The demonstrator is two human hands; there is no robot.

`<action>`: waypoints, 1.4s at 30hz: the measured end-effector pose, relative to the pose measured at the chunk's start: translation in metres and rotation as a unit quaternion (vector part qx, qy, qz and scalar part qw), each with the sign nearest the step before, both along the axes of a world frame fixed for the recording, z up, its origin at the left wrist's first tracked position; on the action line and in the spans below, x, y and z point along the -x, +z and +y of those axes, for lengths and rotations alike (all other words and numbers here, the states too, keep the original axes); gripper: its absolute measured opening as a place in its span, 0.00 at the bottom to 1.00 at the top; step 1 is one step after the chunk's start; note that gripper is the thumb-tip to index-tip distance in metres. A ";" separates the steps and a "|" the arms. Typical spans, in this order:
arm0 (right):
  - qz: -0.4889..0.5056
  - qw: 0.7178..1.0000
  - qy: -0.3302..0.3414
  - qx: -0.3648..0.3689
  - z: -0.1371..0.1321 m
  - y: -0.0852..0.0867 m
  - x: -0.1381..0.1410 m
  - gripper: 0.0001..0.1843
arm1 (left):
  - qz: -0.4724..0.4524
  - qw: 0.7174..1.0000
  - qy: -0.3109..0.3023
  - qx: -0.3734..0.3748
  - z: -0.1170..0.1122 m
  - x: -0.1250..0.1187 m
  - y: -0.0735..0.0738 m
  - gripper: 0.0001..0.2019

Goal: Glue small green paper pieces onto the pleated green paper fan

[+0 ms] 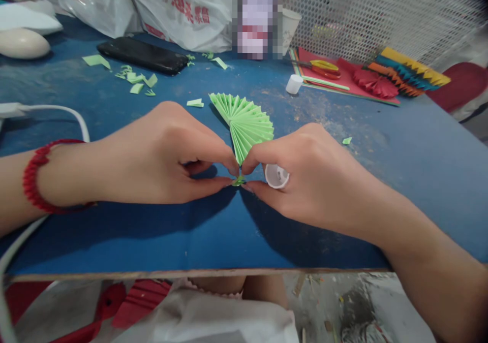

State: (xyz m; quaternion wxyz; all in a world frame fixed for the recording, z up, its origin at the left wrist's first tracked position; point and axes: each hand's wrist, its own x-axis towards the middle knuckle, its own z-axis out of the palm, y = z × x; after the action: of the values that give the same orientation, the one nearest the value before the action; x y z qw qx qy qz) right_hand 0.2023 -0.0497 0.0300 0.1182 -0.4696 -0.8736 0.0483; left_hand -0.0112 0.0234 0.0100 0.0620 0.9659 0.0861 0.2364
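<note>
A pleated light-green paper fan [251, 122] lies spread on the blue table, its narrow end toward me. At that near end, the fingertips of my left hand [171, 160] and my right hand [305, 170] meet in a pinch from either side. A small green bit of folded paper [239, 181] shows between the fingertips. Inside the curve of my right hand shows the round end of a white tube [277, 176], perhaps a glue stick; whether the hand grips it is hidden. A white cap [294, 84] stands beyond the fan.
Green paper scraps [137, 81] lie near a black phone [143, 55]. Scissors [322, 68] and red paper [343, 76] sit at the back right beside folded colored paper [412, 71]. White plastic bags [183, 12] and a paper cup [290, 28] line the back. A white cable [72, 110] runs left.
</note>
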 end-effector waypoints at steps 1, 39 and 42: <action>-0.002 1.000 0.000 -0.001 0.000 0.000 0.000 0.07 | 0.000 1.000 -0.001 -0.001 0.000 0.000 0.000 0.06; 0.053 0.992 -0.116 -0.002 0.016 0.004 -0.012 0.08 | 0.014 0.998 0.063 0.002 0.021 -0.002 -0.012 0.09; 0.047 0.993 -0.112 0.004 0.017 0.001 -0.010 0.09 | 0.018 0.998 0.060 -0.002 0.020 -0.002 -0.011 0.09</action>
State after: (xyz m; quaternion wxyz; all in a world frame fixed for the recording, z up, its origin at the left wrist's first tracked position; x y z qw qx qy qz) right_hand 0.2126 -0.0324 0.0309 0.1623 -0.5618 -0.8090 0.0600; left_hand -0.0089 0.0432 -0.0006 0.0444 0.9631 0.1447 0.2225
